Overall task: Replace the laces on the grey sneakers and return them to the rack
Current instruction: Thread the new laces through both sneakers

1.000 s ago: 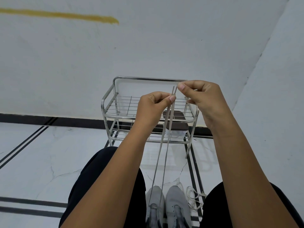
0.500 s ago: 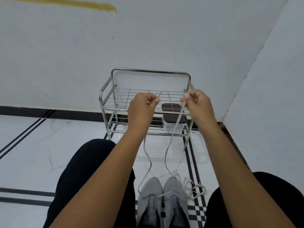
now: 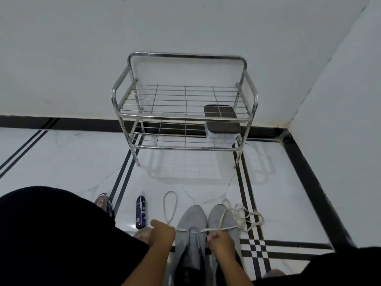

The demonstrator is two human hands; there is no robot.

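Note:
Two grey sneakers stand side by side on the floor between my knees, toes toward the rack: the left sneaker (image 3: 191, 221) and the right sneaker (image 3: 220, 215). A white lace (image 3: 199, 230) runs through the left sneaker's lowest eyelets. My left hand (image 3: 161, 234) grips one end of it at the shoe's left side; that end loops out over the floor. My right hand (image 3: 220, 242) grips the other end at the shoe's right side. A second loose white lace (image 3: 247, 218) lies tangled beside the right sneaker. The steel two-shelf rack (image 3: 185, 116) stands against the wall ahead.
A clear box with a dark brown lid (image 3: 223, 129) sits on the rack's lower shelf at the right. A dark blue spray can (image 3: 141, 212) lies on the floor left of the sneakers, with a small dark item (image 3: 103, 203) beside my left knee. Walls meet at the right.
Both hands have dropped from rack height down to the left sneaker, still holding the lace ends. The lace, earlier pulled up taut, now lies low across the shoe. My view has tilted down.

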